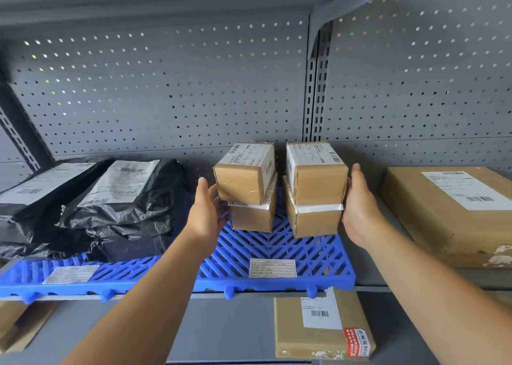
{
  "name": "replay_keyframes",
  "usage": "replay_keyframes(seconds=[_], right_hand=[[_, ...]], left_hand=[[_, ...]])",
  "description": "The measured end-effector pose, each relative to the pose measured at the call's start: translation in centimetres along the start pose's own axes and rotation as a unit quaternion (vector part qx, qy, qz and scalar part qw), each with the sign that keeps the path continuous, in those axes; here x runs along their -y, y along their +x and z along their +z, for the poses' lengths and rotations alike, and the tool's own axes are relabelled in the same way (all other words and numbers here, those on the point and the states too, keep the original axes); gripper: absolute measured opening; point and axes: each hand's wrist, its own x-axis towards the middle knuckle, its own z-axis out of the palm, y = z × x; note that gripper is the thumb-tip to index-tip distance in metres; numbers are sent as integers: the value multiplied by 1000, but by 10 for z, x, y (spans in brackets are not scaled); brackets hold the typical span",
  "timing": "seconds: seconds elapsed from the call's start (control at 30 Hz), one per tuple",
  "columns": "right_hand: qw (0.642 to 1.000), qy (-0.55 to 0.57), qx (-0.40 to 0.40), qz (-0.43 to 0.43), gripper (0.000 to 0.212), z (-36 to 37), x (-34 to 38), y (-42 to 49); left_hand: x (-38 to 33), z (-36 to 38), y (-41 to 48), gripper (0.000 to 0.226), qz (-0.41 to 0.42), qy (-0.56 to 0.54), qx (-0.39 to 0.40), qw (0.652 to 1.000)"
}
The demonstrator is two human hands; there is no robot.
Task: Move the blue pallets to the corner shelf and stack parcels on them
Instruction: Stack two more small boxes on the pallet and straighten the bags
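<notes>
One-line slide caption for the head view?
Left hand and right hand flank two two-high box stacks on a blue pallet, black mailer bags beside.

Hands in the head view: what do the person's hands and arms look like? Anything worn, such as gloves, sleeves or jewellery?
The left hand and right hand are bare, with no gloves and no rings that show. Both forearms are uncovered down to the frame edge: no sleeve, watch or bracelet is in view.
</notes>
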Motion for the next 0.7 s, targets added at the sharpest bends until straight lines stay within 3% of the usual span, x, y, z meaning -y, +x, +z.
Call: replay_keyframes(seconds=[0.23, 0.7], right_hand=[[999, 45, 4, 5, 53, 15, -8, 1], [997, 57, 45, 15, 61, 41, -17, -7]], left_hand=[[5, -9, 13, 71, -18, -2, 57, 998], [2, -22, 12, 68, 3, 22, 44, 999]])
